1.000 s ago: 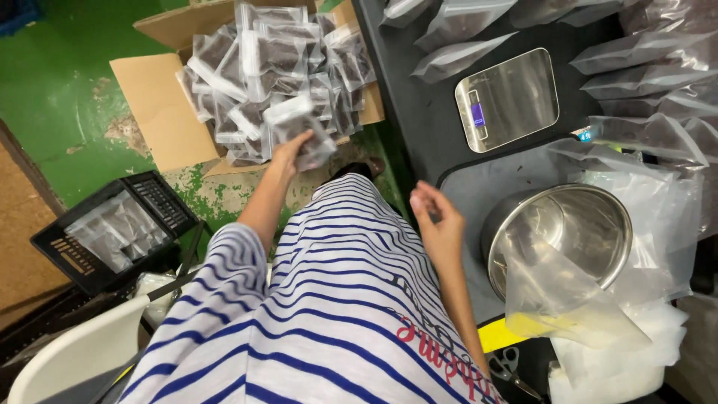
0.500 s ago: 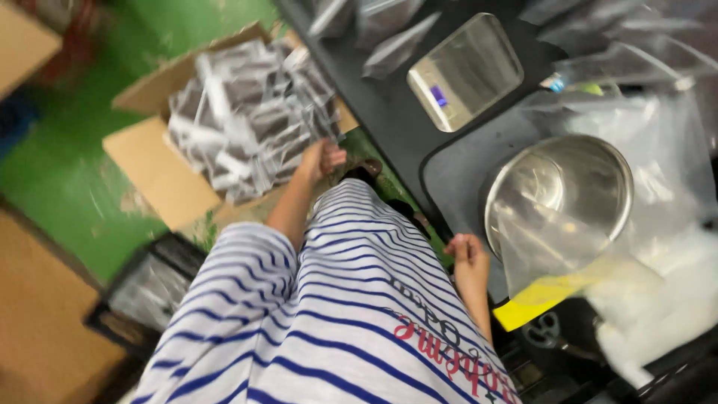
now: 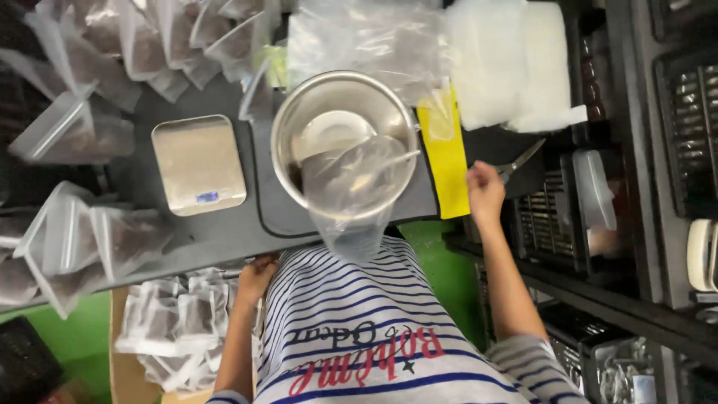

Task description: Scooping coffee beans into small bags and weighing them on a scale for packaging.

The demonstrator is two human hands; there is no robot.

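I read the right hand point(image 3: 485, 193) as the one closest to a tool: it hovers at the right edge of the dark tabletop point(image 3: 224, 232), just left of a pair of scissors point(image 3: 521, 160). The scissors lie just beyond the fingertips, up and to the right of them, apart from the hand as far as I can see. Their long axis runs on a diagonal, one end close to the hand and the other pointing away toward the upper right; which end is handle and which is blade I cannot tell. The fingers of that hand are loosely curled and hold nothing. The forearm runs up from the striped sleeve at the lower right, nearly straight, wrist level with the yellow strip point(image 3: 446, 161) at the tabletop's edge.

My left hand point(image 3: 256, 274) is well away from the scissors, down below the near edge of the tabletop, over the cardboard box of filled pouches point(image 3: 176, 329). Its fingers are bent downward at the pouches; whether they have closed on one I cannot tell, since the knuckles hide the tips.

Between the two hands sits the steel bowl point(image 3: 345, 142), with a clear plastic bag point(image 3: 351, 191) draped over its near rim and hanging toward my chest. The small scale point(image 3: 198, 163) lies left of the bowl.
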